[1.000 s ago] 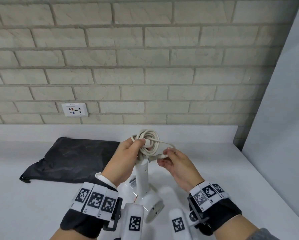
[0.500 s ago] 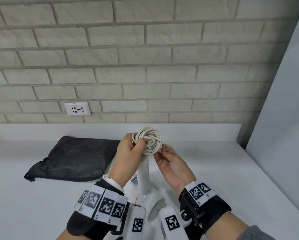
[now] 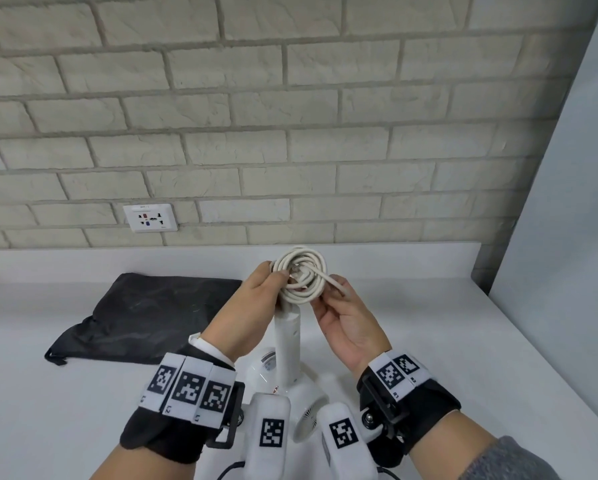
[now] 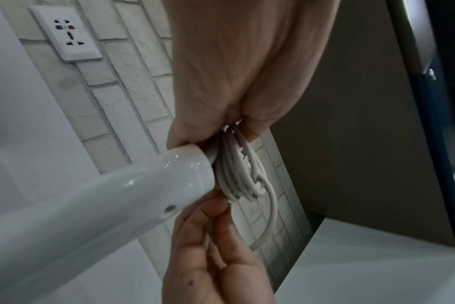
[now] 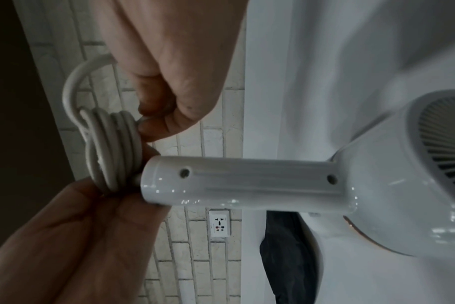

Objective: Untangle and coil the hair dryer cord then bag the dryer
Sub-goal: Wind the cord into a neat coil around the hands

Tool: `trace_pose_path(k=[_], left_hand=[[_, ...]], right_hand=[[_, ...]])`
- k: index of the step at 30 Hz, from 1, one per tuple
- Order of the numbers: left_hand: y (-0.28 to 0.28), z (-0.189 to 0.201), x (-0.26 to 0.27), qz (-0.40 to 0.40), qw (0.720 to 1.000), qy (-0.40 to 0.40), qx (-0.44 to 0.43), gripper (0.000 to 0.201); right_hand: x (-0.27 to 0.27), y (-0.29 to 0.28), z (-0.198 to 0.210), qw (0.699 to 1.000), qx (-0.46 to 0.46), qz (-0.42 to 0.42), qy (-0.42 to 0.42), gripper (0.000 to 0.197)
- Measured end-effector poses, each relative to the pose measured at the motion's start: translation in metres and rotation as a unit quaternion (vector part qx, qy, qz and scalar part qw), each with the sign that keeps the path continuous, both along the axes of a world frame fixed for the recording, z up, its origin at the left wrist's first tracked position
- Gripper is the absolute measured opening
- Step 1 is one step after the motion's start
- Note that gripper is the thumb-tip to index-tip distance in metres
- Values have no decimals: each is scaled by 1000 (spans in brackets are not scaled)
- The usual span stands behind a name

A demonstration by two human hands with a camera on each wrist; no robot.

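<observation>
Both hands (image 3: pixel 256 306) (image 3: pixel 349 327) grip coiled cord (image 3: pixel 302 273) atop dryer (image 3: pixel 287 344).

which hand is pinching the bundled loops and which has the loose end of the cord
The left hand pinches the coil above the dryer handle; the right hand holds the loose end.

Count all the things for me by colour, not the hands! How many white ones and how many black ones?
White: 3 - hair dryer, coiled cord, wall socket.
Black: 1 - bag lying on the counter.
Total: 4.
</observation>
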State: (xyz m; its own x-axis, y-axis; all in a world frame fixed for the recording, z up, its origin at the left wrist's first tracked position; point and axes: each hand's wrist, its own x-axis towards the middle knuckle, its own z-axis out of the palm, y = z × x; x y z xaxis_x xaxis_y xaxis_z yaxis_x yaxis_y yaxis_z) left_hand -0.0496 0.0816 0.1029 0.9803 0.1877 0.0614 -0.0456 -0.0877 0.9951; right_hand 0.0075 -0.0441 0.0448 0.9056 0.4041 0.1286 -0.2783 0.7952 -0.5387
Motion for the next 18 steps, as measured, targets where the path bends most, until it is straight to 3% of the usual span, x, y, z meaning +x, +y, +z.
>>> trace_pose_path(k=[4, 9, 13, 15, 18], left_hand=[[-3, 1, 2, -4, 999, -8, -46, 24], [-8, -2, 1, -67, 992, -17, -110, 38], [-4, 4, 0, -114, 982, 6, -152, 36], [-6, 4, -2, -95, 986, -4, -134, 34], [-11, 0, 3, -6, 994, -22, -109, 28]], right_hand=[[1, -2, 3, 998, -1, 28, -50, 50], [6, -1, 13, 996, -62, 8, -65, 63], [2, -6, 19, 988, -82, 87, -97, 84], [2, -12, 21, 982, -84, 127, -112, 81], [-1, -16, 23, 983, -88, 132, -93, 58]])
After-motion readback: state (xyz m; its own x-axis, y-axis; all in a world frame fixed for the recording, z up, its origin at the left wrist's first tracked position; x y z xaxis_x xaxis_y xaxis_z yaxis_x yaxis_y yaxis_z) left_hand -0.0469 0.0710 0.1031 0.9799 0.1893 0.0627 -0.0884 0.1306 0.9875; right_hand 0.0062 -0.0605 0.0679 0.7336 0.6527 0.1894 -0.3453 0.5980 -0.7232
